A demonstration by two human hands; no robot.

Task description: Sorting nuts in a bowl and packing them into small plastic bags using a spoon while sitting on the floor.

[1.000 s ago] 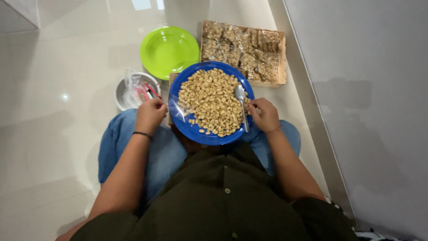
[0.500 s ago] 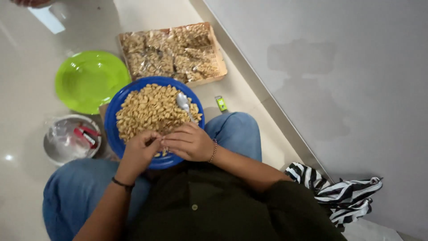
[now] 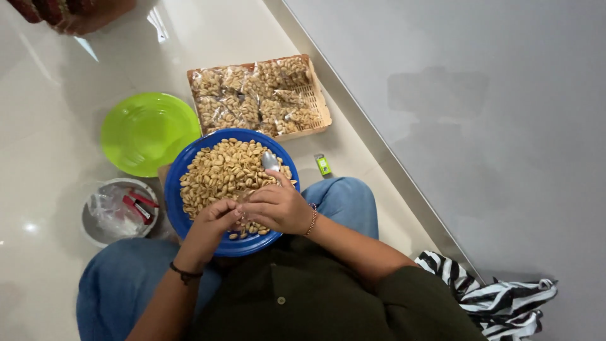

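One head view looks steeply down, close above the lap.

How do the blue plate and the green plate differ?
The blue plate is heaped with peanuts and has a spoon in it; the green plate holds nothing. The blue plate sits at the person's lap under both hands; the green plate lies farther off on the floor. Both are round and plastic-looking.

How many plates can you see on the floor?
2. The blue plate, heaped with peanuts, sits in front of the person under both hands. The green plate lies empty beyond it, left of the basket. None looks hidden.
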